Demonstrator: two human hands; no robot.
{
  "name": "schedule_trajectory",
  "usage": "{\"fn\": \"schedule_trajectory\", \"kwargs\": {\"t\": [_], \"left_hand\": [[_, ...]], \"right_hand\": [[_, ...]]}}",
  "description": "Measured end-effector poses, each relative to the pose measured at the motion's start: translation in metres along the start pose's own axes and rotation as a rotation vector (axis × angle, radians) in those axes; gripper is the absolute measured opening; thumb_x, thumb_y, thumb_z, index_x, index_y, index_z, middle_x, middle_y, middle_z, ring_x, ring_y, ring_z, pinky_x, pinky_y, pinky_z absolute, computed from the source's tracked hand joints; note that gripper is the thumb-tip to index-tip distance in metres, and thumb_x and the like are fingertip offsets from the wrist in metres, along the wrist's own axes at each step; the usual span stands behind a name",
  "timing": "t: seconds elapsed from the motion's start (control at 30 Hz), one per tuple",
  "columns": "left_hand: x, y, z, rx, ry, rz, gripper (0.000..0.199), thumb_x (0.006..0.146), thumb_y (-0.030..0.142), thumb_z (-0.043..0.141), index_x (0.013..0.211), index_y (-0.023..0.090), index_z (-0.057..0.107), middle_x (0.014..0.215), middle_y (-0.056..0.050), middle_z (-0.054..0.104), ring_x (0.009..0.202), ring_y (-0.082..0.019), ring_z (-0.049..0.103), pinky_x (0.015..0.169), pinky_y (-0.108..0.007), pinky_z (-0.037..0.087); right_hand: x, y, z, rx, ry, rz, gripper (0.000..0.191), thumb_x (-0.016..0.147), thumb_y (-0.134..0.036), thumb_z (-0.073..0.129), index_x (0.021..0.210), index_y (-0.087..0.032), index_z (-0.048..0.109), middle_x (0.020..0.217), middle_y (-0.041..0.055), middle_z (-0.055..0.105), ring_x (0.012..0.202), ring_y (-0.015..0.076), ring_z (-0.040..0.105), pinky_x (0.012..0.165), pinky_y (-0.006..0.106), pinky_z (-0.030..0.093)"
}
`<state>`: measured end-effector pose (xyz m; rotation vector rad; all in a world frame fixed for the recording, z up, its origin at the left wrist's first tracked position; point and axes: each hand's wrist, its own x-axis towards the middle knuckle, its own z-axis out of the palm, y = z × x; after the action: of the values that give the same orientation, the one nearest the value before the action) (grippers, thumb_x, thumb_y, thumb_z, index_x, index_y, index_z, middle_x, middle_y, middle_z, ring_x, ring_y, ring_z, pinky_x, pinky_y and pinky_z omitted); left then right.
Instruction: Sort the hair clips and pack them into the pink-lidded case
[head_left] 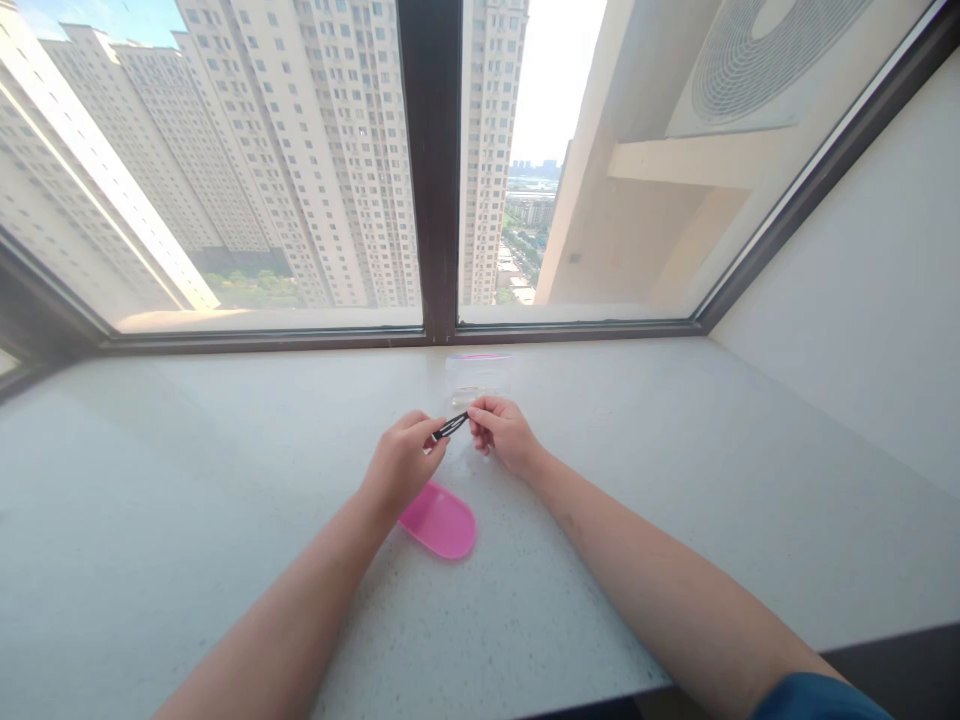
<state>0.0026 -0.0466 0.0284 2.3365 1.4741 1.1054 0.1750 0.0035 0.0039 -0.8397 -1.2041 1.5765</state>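
Between my two hands is a small black hair clip, slanting up to the right. My left hand pinches its lower left end between thumb and fingers. At its upper right end, my right hand has thumb and forefinger closed on the tip, the other fingers curled. Just below my left hand lies a shallow pink oval tray, partly covered by that wrist. Behind my hands a clear zip bag with a pink seal strip lies flat; my right hand hides part of it.
The pale speckled windowsill spreads to both sides. A dark window frame closes off the far edge, with tall buildings outside. A white wall stands at the right. The sill's front edge shows at the lower right.
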Motion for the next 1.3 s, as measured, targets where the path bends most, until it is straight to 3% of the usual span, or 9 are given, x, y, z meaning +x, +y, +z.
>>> {"fn": "schedule_trajectory", "kwargs": {"t": [0.3,0.4,0.53,0.7,0.87,1.0,1.3], "left_hand": [[-0.005,-0.001,0.004,0.015,0.009,-0.011,0.021,0.080,0.018,0.056,0.097,0.019,0.068,0.076,-0.003,0.061,0.065,-0.013,0.056,0.065,-0.024,0.045],[-0.006,-0.006,0.001,0.013,-0.006,0.008,0.022,0.081,0.017,0.056,0.098,0.019,0.068,0.078,-0.004,0.062,0.065,-0.013,0.056,0.065,-0.024,0.046],[-0.005,-0.015,-0.008,-0.054,-0.152,0.105,0.020,0.082,0.017,0.056,0.096,0.020,0.070,0.081,-0.004,0.063,0.065,-0.012,0.057,0.065,-0.024,0.047],[-0.003,-0.018,-0.020,-0.154,-0.184,0.121,0.021,0.080,0.020,0.061,0.098,0.020,0.070,0.083,-0.004,0.066,0.066,-0.012,0.060,0.066,-0.023,0.049],[-0.001,-0.016,-0.024,-0.309,-0.111,-0.038,0.018,0.079,0.027,0.062,0.093,0.019,0.071,0.084,-0.005,0.068,0.072,-0.015,0.064,0.066,-0.025,0.051],[0.000,-0.021,-0.023,-0.426,-0.061,-0.204,0.021,0.079,0.030,0.061,0.092,0.016,0.070,0.085,-0.005,0.067,0.070,-0.016,0.066,0.067,-0.028,0.054],[0.002,-0.032,-0.022,-0.119,-0.040,-0.255,0.021,0.079,0.032,0.058,0.089,0.019,0.071,0.085,-0.004,0.069,0.072,-0.017,0.065,0.068,-0.027,0.050]], "right_hand": [[0.001,-0.001,-0.004,-0.047,-0.017,-0.008,0.021,0.071,-0.033,0.063,0.064,-0.017,0.052,0.050,-0.0055,0.053,0.033,0.0063,0.045,0.029,0.016,0.030],[0.001,-0.008,-0.012,-0.215,-0.117,0.002,0.019,0.072,-0.032,0.061,0.064,-0.016,0.053,0.047,-0.0053,0.053,0.032,0.0070,0.046,0.029,0.016,0.030],[-0.003,-0.019,-0.023,-0.512,-0.315,0.037,0.015,0.072,-0.028,0.060,0.066,-0.014,0.059,0.046,-0.0047,0.054,0.034,0.0074,0.048,0.032,0.016,0.034],[-0.005,-0.023,-0.024,-0.518,-0.485,0.161,0.014,0.073,-0.026,0.059,0.068,-0.013,0.062,0.045,-0.0053,0.053,0.034,0.0059,0.044,0.033,0.016,0.034],[-0.002,-0.023,-0.029,-0.240,-0.414,0.183,0.017,0.071,-0.029,0.061,0.068,-0.012,0.062,0.045,-0.0041,0.053,0.032,0.0057,0.043,0.029,0.016,0.023],[0.001,-0.022,-0.030,-0.089,-0.294,0.164,0.016,0.068,-0.028,0.063,0.068,-0.012,0.062,0.043,-0.0045,0.051,0.030,0.0047,0.038,0.030,0.017,0.021],[0.005,-0.013,-0.014,0.125,0.151,0.103,0.016,0.067,-0.027,0.065,0.069,-0.011,0.062,0.048,-0.0042,0.049,0.034,0.0030,0.038,0.030,0.015,0.020]]}}
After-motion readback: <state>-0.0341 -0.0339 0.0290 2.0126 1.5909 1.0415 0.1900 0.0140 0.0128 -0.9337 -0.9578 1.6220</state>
